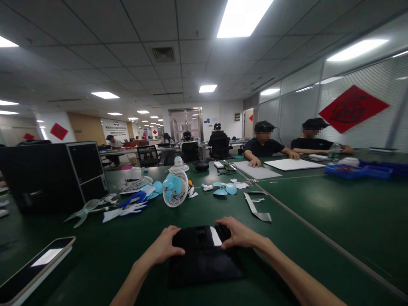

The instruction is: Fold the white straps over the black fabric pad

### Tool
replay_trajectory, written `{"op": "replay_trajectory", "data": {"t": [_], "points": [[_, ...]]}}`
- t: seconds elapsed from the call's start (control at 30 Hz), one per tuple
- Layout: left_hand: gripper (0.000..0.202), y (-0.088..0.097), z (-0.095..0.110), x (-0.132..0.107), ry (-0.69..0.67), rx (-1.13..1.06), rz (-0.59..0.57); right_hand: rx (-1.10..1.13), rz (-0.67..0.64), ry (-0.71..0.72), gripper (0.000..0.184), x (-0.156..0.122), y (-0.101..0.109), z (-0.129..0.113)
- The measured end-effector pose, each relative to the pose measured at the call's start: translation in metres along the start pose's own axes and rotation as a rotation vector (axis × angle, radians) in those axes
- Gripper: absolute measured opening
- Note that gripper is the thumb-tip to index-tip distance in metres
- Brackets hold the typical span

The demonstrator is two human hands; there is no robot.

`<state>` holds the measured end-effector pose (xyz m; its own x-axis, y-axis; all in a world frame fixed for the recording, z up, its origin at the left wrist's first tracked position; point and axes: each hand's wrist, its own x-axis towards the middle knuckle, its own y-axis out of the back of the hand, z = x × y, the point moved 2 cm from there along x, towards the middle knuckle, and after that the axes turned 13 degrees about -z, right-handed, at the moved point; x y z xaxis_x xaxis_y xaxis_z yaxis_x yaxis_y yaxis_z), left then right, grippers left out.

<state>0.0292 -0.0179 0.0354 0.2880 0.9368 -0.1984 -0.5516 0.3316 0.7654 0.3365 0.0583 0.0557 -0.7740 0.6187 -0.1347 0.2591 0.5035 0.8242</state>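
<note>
A flat black case-like object (199, 242) lies on the green table in front of me, with a lower panel spread toward me. Its exact kind is hard to make out. A white patch (215, 236) shows near its right end. At the left edge my left hand (165, 245) grips it, thumb on top and fingers over the far side. My right hand (237, 232) holds the right end in the same way, thumb beside the white patch. Both hands are closed on it.
A phone (38, 267) lies at left near a black computer tower (54, 176). Beyond are gloves (127, 208), a small fan (175, 188), blue fan blades (225, 188) and a grey strip (255, 208). Across the table, two people sit by white boards (293, 164) and blue trays (346, 171).
</note>
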Motion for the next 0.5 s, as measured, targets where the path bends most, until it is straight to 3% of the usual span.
{"op": "replay_trajectory", "data": {"t": [0.17,0.27,0.4,0.5], "points": [[0.087,-0.001,-0.003,-0.001,0.010,0.002,0.024,-0.019,-0.003,0.017,0.091,0.003,-0.002,0.003],[0.085,0.000,-0.003,-0.001,-0.007,-0.001,0.035,-0.044,0.067,0.002,0.078,0.003,0.004,0.009],[0.083,0.000,-0.003,0.000,-0.025,0.006,0.039,-0.162,0.294,-0.281,0.046,-0.008,0.026,0.035],[0.082,0.000,-0.004,0.000,-0.036,0.009,0.038,-0.326,0.401,-0.506,0.035,-0.024,0.039,0.062]]}}
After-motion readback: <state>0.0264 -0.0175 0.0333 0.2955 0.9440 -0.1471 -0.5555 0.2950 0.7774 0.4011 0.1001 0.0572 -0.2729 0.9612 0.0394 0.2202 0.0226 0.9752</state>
